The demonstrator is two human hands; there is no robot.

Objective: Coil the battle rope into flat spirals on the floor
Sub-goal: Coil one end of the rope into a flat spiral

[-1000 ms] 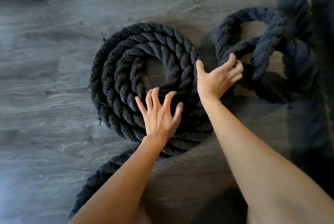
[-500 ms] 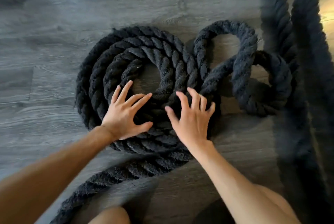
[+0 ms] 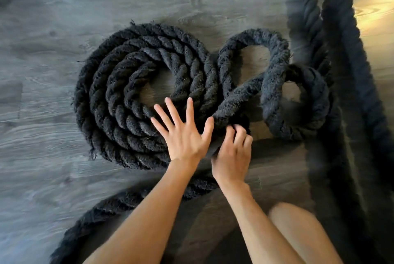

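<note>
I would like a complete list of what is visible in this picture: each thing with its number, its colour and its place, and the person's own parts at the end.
flat spiral: one, black, centre-left on the floor, several turns
loose loops: two, black, right of the spiral, the nearer one touching it
rope lengths: two, black, blurred, along the right side
rope tail: one, black, from under the arms to the lower left corner
floor: one, grey wood planks, sunlit patch at top right
left hand: one, fingers spread, flat on the spiral's near right part
right hand: one, grips the loose loops' strand beside the spiral
bare leg: one, blurred, lower right
</note>
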